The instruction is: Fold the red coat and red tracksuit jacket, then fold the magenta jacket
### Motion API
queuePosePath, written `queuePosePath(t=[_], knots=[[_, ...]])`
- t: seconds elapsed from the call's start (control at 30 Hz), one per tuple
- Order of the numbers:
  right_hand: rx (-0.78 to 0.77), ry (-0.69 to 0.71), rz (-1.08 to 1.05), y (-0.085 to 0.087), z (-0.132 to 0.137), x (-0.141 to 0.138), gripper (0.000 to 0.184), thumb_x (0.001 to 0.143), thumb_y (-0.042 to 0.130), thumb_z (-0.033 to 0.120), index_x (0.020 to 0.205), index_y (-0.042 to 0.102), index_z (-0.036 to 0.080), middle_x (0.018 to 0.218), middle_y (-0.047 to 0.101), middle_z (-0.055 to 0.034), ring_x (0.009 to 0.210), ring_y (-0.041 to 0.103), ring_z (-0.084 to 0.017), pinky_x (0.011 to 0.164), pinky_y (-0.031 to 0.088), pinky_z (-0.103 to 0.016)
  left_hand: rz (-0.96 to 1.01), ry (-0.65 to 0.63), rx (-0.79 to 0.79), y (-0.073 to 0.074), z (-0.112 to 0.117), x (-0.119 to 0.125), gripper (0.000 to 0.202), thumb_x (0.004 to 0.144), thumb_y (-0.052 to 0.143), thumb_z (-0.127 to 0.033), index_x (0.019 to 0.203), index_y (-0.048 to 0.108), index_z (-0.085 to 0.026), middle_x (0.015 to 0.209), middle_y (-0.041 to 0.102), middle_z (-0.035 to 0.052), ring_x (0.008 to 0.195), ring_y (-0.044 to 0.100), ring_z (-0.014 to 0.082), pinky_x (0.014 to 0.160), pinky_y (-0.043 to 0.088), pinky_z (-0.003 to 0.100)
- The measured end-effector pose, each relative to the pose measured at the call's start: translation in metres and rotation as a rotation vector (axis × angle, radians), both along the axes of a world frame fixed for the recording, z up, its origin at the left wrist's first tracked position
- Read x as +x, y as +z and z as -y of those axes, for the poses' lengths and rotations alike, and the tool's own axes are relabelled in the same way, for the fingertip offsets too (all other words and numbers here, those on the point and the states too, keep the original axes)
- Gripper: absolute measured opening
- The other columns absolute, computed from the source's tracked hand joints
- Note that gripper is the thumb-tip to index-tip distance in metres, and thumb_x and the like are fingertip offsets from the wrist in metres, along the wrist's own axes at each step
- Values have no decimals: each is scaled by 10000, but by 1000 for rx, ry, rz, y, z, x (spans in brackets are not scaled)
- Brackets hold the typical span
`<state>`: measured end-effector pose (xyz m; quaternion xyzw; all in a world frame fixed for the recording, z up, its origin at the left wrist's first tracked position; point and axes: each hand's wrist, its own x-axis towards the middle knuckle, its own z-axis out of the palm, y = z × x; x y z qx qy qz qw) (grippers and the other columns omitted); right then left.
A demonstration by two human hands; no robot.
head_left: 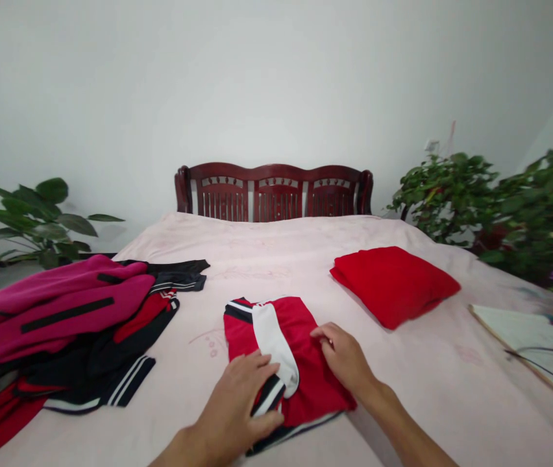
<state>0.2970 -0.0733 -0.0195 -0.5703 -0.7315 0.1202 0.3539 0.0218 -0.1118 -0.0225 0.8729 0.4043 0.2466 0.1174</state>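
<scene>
A red jacket (311, 363) with a white panel and navy-and-white striped trim lies folded on the bed in front of me. My left hand (245, 395) rests on its near left part by a striped cuff, thumb and fingers apart. At the garment's right side is my right hand (344, 357), its fingers curled in on the red cloth and seeming to grip it. The undersides of those fingers are hidden. Farther right sits a bright red folded cloth item (393, 282), apart from both hands.
On the left is a pile of clothes with a magenta garment (76, 301) on top. A pale pink sheet (257, 259) covers the bed up to the wooden headboard (276, 188). White board-like item (524, 337) with a dark cable lies right; leafy plants (446, 194) flank the bed.
</scene>
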Motion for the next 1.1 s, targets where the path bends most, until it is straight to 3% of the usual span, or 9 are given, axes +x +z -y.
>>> queuePosePath(t=[0.1,0.27,0.37,0.53,0.67,0.77,0.83,0.97,1.1], knots=[[-96,4,-60,0,-9,-21,346,837,421,192,1067,678,212,1066,719,-60,987,647,-186,913,457,-311,-82,21,65,-19,13,13,757,717,718,-241,1429,460,-231,1462,510,123,1316,502,325,1094,415,541],[-243,-32,-14,3,-38,-45,397,908,413,317,1214,637,199,1123,719,-61,946,672,-176,855,466,-278,-41,21,229,-41,12,15,541,850,582,-154,1380,497,-215,1395,581,106,1257,572,257,1031,508,462],[-314,-30,72,13,-59,-60,417,955,328,372,1165,654,219,1042,736,-37,817,679,-151,733,463,-251,-3,3,298,-39,15,12,480,852,570,-117,1315,545,-241,1339,631,78,1199,618,233,987,548,430],[-290,-71,179,22,-80,-97,485,928,385,558,1068,697,213,1094,718,-92,990,653,-220,749,440,-281,-8,-49,357,-32,19,12,497,842,507,-55,1297,556,-248,1331,638,65,1212,609,218,1004,535,423],[-229,-101,272,23,-87,-115,416,919,448,522,1039,711,223,1125,703,-112,1059,627,-250,804,430,-317,-98,-61,244,-29,19,16,485,849,504,-87,1300,574,-248,1350,623,78,1244,585,243,1032,509,455],[-212,-164,316,19,-92,-110,427,979,349,426,1004,710,197,1064,717,-138,1002,649,-241,796,433,-328,-93,-97,104,-19,21,17,487,840,564,-179,1319,579,-268,1366,607,90,1267,562,282,1060,474,483],[-220,-206,334,14,-94,-101,442,991,321,390,971,710,180,1013,726,-151,950,665,-239,765,438,-326,-2,-112,-21,-8,20,15,430,863,575,-271,1291,606,-297,1331,637,71,1226,595,267,1048,485,439],[-219,-191,340,0,-87,-88,440,995,325,422,941,698,196,967,736,-113,902,676,-215,721,427,-300,242,78,-230,11,-18,-2,309,959,428,-327,1102,699,-289,1111,745,-1,1022,687,164,923,540,281],[-206,-160,308,-9,-80,-86,513,1000,259,522,954,671,221,922,733,-77,852,673,-194,681,399,-287,174,396,-119,12,-97,-26,325,922,421,-215,1125,675,-199,1155,717,46,1065,659,171,961,506,304]])
